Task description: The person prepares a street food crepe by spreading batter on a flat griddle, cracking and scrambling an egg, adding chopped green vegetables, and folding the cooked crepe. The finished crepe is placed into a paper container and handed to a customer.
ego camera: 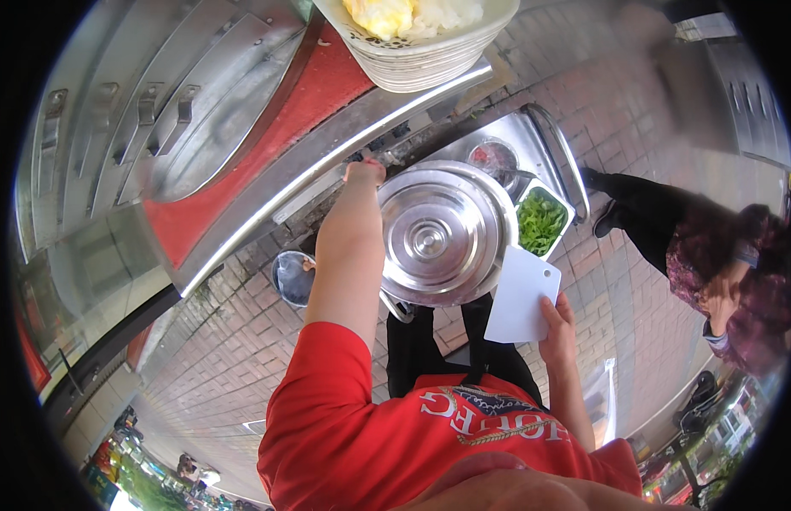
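My left hand (367, 170) reaches past the left side of a round stainless steel lid (429, 238), close to the counter's lower edge. Its fingers are small and partly hidden, so what they touch is unclear. In my right hand (555, 322) is a flat white plastic scraper (522, 297) with a small hole, held by its right edge. The lid rests on a large round metal vessel. Beside it on a metal cart (497, 131) stand a white container of chopped green leaves (541, 220) and a round bowl (493, 160) with reddish contents and a utensil.
A stack of plates (421, 64), the top one holding egg and whitish food, stands on the red-topped counter (268, 144). A lined bucket (293, 278) is on the brick paving at left. Another person (721, 274) is at right. The cart has a curved metal handle (565, 153).
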Demonstrator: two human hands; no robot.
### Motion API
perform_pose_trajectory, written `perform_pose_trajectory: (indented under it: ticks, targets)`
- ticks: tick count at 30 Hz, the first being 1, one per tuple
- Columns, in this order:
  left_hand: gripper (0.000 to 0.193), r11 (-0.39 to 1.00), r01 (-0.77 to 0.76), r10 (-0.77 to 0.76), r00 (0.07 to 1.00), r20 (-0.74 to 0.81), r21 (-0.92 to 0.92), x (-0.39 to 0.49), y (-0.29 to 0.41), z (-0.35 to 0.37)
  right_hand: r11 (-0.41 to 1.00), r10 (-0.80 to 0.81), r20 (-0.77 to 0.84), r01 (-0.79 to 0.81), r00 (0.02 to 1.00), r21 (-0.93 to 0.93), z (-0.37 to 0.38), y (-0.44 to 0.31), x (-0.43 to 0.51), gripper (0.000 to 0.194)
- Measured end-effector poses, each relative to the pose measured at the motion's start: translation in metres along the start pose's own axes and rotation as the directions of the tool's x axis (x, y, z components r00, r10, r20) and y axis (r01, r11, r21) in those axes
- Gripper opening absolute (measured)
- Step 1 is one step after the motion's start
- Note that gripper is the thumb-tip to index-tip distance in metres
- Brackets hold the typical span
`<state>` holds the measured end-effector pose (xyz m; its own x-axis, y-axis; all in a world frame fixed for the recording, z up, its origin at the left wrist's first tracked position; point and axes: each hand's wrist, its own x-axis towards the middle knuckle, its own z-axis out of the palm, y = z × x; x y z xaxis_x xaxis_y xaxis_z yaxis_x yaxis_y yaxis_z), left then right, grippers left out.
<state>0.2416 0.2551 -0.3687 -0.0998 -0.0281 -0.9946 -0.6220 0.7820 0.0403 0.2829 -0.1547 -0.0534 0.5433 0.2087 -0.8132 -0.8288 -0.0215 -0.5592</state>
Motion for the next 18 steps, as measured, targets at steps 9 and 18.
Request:
perform_pose_trajectory:
  ticks: [9, 18]
  targets:
    - [0.031, 0.989, -0.139, 0.151, 0.926, 0.345, -0.06, 0.009, -0.038, 0.027, 0.996, -0.073, 0.037, 0.075, 0.997, -0.047, 0.007, -0.024, -0.006, 0.023]
    - [0.027, 0.998, 0.058, -0.058, 0.998, 0.004, -0.039, -0.01, -0.051, 0.039, 0.993, -0.116, -0.015, 0.116, 0.993, -0.017, 0.001, -0.032, 0.0, 0.023]
